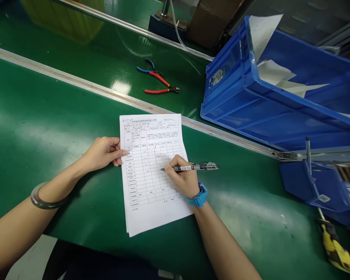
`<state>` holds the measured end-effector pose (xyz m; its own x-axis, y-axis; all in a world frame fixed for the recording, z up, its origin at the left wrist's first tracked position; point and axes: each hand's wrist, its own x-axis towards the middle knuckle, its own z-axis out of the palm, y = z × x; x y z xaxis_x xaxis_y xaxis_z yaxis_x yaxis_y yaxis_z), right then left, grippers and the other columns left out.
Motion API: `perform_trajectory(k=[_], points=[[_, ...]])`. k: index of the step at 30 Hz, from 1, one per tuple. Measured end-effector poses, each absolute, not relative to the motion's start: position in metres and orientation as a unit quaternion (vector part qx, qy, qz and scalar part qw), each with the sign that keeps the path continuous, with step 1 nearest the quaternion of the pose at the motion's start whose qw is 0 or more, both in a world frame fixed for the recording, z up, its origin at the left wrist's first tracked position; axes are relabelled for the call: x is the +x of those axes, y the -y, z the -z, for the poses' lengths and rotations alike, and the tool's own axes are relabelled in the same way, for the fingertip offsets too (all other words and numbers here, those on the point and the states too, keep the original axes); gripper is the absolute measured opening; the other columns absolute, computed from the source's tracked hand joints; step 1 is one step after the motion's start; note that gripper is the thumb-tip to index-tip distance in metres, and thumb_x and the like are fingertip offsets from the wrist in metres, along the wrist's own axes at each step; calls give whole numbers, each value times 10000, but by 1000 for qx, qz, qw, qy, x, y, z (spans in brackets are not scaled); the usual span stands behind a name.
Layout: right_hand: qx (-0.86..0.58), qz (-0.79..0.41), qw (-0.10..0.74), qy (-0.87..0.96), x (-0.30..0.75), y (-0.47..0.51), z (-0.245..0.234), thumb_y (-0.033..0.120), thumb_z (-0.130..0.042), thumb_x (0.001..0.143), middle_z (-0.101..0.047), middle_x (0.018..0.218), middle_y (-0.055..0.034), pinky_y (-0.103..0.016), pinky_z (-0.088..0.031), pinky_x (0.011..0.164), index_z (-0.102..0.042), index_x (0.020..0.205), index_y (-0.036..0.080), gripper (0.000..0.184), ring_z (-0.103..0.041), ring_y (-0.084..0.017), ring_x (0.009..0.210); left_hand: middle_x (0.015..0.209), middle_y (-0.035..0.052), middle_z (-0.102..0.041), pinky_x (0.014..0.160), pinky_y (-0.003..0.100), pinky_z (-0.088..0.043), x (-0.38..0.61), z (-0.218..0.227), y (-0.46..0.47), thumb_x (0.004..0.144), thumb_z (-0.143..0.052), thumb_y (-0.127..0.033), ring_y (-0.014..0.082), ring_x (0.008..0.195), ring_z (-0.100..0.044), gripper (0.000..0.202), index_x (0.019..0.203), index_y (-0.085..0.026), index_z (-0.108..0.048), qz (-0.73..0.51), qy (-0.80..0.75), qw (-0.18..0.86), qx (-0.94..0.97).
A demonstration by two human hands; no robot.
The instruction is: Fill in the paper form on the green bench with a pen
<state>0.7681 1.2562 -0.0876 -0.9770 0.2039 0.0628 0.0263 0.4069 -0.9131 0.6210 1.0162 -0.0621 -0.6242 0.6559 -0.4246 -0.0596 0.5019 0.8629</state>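
A printed form sheet point(151, 194) with a table of boxes lies on the green belt surface point(46, 124), on top of a thin stack of paper. My right hand point(183, 177) is closed around a pen point(198, 167), its tip resting on the middle rows of the form. A blue band sits on that wrist. My left hand point(103, 153) presses the left edge of the sheet, thumb and fingertips on the paper. A grey bangle circles the left wrist.
Two pliers, red-handled point(160, 86) and blue-handled point(147, 66), lie beyond a metal rail point(90, 87). A big blue crate point(280, 93) holding paper stands at right. A small blue bin point(323, 190) and a yellow-handled screwdriver point(335, 245) sit at far right.
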Motion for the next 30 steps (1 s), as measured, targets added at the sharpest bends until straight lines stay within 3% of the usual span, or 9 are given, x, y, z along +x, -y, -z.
perform_trajectory(k=[30], points=[[-36,-521,80,849,767,-1255,87,246,-580,847,-349,489,69,-250,-269,445,-383,595,232,320,-322,-96,442,664,35,-717,557,239,-571,621,66,-1015,844,-667,-379,137,561,-675,234,861,-147,-648,-457,-777,379,206]])
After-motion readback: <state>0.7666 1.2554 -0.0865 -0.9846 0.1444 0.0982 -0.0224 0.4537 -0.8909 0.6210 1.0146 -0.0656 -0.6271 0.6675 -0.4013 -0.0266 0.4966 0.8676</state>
